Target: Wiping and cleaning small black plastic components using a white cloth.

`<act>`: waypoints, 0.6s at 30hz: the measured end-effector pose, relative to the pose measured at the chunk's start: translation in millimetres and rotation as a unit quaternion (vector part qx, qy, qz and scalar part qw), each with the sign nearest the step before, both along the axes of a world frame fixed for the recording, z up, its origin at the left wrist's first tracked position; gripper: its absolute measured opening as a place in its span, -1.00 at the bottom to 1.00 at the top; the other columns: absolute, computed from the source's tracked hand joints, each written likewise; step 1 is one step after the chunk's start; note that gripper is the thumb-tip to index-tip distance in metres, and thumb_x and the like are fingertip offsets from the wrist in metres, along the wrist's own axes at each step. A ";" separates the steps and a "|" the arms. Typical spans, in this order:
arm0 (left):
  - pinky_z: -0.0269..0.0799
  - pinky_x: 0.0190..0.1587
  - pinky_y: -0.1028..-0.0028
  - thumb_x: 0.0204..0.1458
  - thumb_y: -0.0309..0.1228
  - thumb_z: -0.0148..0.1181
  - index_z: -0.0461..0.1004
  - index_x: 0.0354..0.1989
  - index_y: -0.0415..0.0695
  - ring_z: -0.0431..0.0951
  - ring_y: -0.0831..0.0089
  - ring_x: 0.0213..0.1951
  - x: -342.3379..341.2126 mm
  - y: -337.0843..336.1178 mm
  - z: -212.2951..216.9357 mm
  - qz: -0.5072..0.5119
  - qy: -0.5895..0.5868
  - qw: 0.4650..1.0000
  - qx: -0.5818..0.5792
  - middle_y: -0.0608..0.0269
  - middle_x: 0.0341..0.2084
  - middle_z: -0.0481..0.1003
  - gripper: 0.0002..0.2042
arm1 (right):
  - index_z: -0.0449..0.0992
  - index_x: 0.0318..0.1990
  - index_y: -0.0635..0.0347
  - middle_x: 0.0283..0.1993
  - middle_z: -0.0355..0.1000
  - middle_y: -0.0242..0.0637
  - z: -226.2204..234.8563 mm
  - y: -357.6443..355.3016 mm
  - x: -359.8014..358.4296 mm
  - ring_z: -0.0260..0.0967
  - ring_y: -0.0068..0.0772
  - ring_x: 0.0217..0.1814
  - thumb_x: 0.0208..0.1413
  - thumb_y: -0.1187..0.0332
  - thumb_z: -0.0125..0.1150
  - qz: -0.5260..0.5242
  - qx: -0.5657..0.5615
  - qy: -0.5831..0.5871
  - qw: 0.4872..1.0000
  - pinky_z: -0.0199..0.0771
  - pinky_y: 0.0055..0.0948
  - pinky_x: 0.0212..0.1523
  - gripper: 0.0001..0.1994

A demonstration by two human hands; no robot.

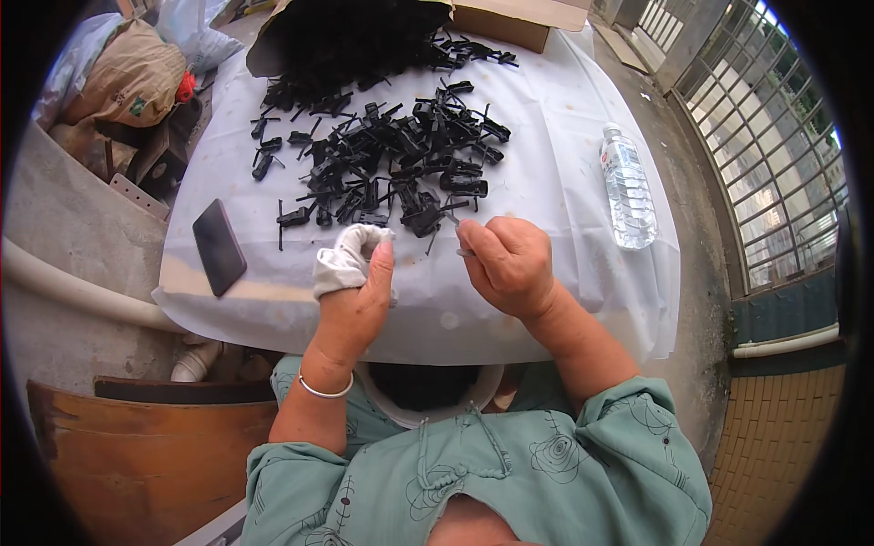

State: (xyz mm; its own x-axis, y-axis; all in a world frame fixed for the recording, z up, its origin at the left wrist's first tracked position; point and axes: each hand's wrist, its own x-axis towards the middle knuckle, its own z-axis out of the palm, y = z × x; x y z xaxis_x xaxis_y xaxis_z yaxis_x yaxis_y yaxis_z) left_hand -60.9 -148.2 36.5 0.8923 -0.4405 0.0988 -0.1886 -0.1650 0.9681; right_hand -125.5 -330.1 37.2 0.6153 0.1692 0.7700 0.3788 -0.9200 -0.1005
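Over the near part of the table, my left hand has a white cloth glove over its fingers; the thumb is bare. Its fingers curl round toward the thumb, and what they hold, if anything, cannot be made out. My right hand is closed in a pinch on a small, thin grey piece, whose tip points at the pile; its kind is unclear. Just beyond both hands lies a loose heap of small black plastic parts with thin arms. The nearest black part lies close to the right fingertips.
A white sheet covers the table. A dark phone lies at left, a clear water bottle at right. More black parts spill from an open bag beside a cardboard box. Below the table edge sits a white-rimmed bucket.
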 end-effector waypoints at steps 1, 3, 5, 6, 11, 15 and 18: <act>0.34 -0.48 0.62 0.08 -0.45 0.00 0.32 -0.17 -0.26 0.38 0.64 -0.50 -0.6 -0.2 -0.8 -0.031 0.043 0.998 -0.045 0.28 -0.38 0.38 -0.82 | 0.40 -0.43 0.24 -0.68 0.16 -0.40 0.0 4.2 0.6 0.13 -0.46 -0.70 -0.18 0.59 0.19 0.008 0.063 -0.015 0.998 0.12 -0.51 -0.69 -0.87; 0.35 -0.47 0.67 0.08 -0.49 0.01 0.22 -0.05 -0.25 0.39 0.65 -0.50 -0.3 -3.5 -10.0 -0.076 0.083 0.987 -0.114 0.25 -0.25 0.35 -0.73 | 0.39 -0.45 0.25 -0.69 0.18 -0.44 -1.3 13.2 -0.1 0.11 -0.55 -0.70 -0.14 0.59 0.19 0.018 0.127 -0.033 0.991 0.07 -0.56 -0.69 -0.89; 0.37 -0.44 0.65 0.06 -0.52 0.02 0.20 -0.03 -0.25 0.41 0.63 -0.47 -0.6 -10.9 -22.5 -0.085 0.022 0.987 -0.133 0.23 -0.22 0.34 -0.71 | 0.36 -0.50 0.24 -0.65 0.19 -0.55 -6.8 18.5 -2.5 0.04 -0.75 -0.65 -0.02 0.52 0.16 0.009 0.449 0.124 0.885 0.00 -0.66 -0.67 -0.90; 0.39 -0.41 0.63 0.05 -0.55 0.04 0.19 -0.02 -0.25 0.43 0.61 -0.45 -1.8 -14.0 -25.3 -0.094 -0.037 0.983 -0.151 0.21 -0.18 0.34 -0.68 | 0.36 -0.50 0.24 -0.65 0.19 -0.55 -8.9 19.1 -1.1 0.04 -0.75 -0.65 -0.02 0.52 0.16 0.009 0.449 0.124 0.885 0.00 -0.66 -0.67 -0.90; 0.40 -0.36 0.62 -0.02 -0.59 0.13 0.17 -0.06 -0.25 0.45 0.59 -0.43 -4.9 -15.0 -32.3 -0.065 -0.046 0.962 -0.262 0.18 -0.18 0.36 -0.64 | 0.32 -0.55 0.22 -0.65 0.18 -0.54 -16.8 27.1 -2.0 0.00 -0.79 -0.62 0.01 0.46 0.15 0.061 0.555 0.249 0.791 0.01 -0.66 -0.66 -0.83; 0.37 -0.43 0.65 -0.01 -0.59 0.11 0.17 -0.05 -0.23 0.41 0.63 -0.47 -7.1 -13.7 -31.5 -0.034 -0.060 0.976 -0.209 0.23 -0.25 0.36 -0.65 | 0.32 -0.59 0.20 -0.68 0.20 -0.32 -13.7 37.0 -7.3 0.09 -0.53 -0.72 -0.10 0.44 0.24 0.080 0.330 0.149 0.929 0.11 -0.50 -0.68 -0.80; 0.31 -0.51 0.67 0.02 -0.57 0.08 0.17 -0.03 -0.21 0.35 0.68 -0.51 -2.9 -13.6 -33.8 -0.030 -0.109 0.977 -0.183 0.30 -0.33 0.34 -0.66 | 0.33 -0.60 0.18 -0.68 0.18 -0.32 -5.8 29.9 -6.1 0.13 -0.38 -0.73 -0.17 0.38 0.32 0.124 0.110 0.082 0.983 0.14 -0.43 -0.69 -0.77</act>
State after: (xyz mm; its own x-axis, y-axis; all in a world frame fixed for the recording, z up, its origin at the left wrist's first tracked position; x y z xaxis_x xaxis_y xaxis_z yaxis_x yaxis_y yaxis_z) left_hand -63.8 -161.9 2.7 0.8067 -0.3905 0.4436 -0.3949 0.2021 0.8962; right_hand -131.7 -300.2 31.3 0.6955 0.1698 0.6982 0.5502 -0.7508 -0.3654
